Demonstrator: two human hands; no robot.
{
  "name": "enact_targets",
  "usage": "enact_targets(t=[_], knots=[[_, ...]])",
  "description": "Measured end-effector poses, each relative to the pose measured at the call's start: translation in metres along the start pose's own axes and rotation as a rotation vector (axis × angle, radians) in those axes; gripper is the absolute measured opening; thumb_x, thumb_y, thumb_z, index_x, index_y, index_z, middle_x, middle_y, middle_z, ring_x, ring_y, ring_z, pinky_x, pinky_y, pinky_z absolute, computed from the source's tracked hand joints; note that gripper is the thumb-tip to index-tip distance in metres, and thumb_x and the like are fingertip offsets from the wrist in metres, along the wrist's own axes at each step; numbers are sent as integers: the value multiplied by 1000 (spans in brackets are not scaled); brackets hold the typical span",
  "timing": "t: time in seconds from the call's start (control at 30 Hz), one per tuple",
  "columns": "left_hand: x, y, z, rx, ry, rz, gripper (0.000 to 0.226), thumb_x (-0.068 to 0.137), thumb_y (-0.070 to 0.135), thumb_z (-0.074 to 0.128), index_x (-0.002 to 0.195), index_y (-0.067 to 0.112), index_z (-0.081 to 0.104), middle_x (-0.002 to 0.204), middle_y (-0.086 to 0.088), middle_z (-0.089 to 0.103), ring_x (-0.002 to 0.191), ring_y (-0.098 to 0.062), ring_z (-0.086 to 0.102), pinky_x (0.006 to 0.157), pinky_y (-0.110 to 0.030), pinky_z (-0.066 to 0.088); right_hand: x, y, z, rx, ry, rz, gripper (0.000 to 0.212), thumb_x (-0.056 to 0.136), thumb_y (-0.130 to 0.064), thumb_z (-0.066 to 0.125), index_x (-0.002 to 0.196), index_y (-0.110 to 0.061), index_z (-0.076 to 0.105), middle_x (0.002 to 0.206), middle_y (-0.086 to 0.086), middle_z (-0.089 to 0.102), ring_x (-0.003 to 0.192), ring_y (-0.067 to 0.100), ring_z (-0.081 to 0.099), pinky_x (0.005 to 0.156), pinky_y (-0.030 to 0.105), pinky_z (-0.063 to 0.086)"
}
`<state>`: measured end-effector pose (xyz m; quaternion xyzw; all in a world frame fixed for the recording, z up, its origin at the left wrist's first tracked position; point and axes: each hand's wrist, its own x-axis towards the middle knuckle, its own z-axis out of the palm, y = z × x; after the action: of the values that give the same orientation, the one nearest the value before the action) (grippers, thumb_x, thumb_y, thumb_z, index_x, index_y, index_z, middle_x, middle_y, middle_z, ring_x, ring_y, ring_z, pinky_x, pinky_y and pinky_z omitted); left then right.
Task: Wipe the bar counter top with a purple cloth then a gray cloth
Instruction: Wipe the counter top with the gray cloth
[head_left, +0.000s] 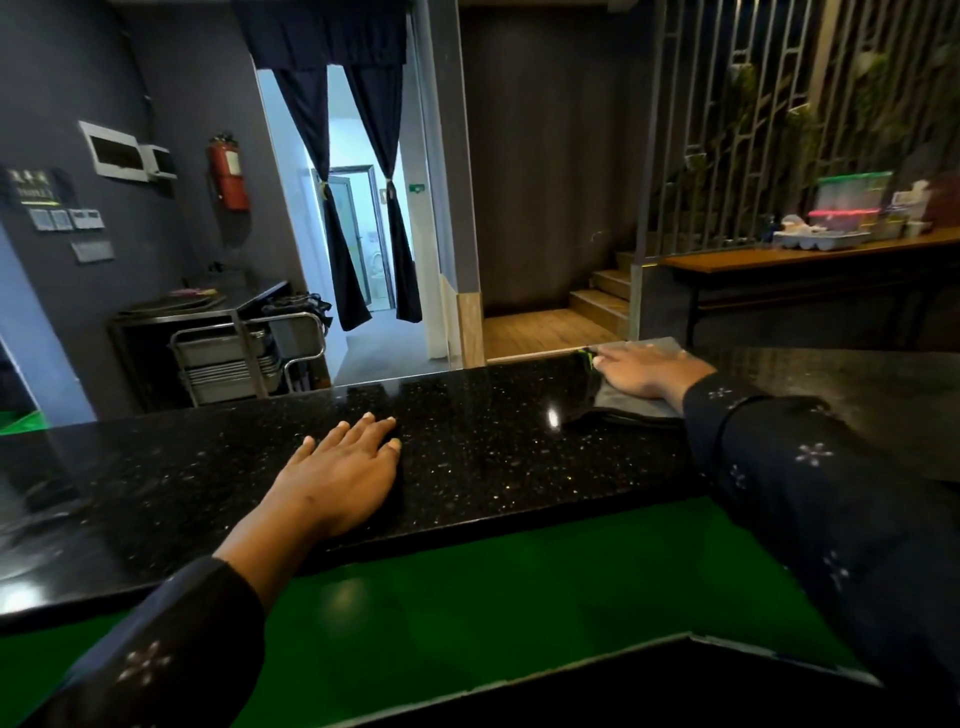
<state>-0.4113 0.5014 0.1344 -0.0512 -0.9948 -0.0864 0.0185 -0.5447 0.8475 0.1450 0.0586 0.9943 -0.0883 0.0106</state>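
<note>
Room: dim grey walls are seen beyond the glossy black speckled stone bar counter top (493, 447), which runs across the view from left to right.
Counter: a bright light glint is reflected on its polished surface, near the cloth.
Gray cloth: a folded gray cloth (631, 400) is laid flat on the counter, toward its far edge and right of its middle; a small green tag shows at the cloth's far left corner.
Right hand: the right hand (649, 371) is pressed flat on top of the gray cloth, fingers straight and spread toward the left; nothing is gripped.
Left hand: the left hand (343, 475) is laid palm down on the bare counter, left of the cloth and well apart from it, fingers straight and close together, holding nothing.
Sleeves: both arms are covered by dark sleeves (810, 467) with pale flower-like marks.
Below the counter: a green surface (519, 587) is seen under its near edge.
Beyond the counter: a red fire extinguisher (228, 174) is hung on the wall to the far left, and dark tied curtains (358, 208) frame a lit doorway.
Far right of the counter: a wooden table (779, 257) carries blurred plastic containers.
</note>
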Motion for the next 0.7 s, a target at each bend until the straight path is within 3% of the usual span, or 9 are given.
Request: enact_targets(t=[0.4,0.57,0.7], knots=[[-3,0,1,-30,-13,9,54,100,44,13,152,30,8,160,4,0,147,-18,-1,118,-44,-3,-134,-17,9,-81,-66,-193,54,98,-59,12,150,-48,3,162,-6,-1,149,19,0,117,49,-1],[-3,2,0,-19,-14,2,55,100,44,13,152,28,7,160,4,-1,147,-19,-2,117,-45,-4,-93,-27,1,-58,-79,-168,56,96,-62,10,150,-47,5,163,-4,0,149,21,0,117,53,-1],[-2,1,-1,-24,-23,17,55,100,43,13,152,28,8,160,2,0,147,-20,-1,117,-46,-2,-61,-72,1,-66,-49,-89,61,95,-64,9,152,-40,7,163,1,1,149,28,3,116,56,-1]])
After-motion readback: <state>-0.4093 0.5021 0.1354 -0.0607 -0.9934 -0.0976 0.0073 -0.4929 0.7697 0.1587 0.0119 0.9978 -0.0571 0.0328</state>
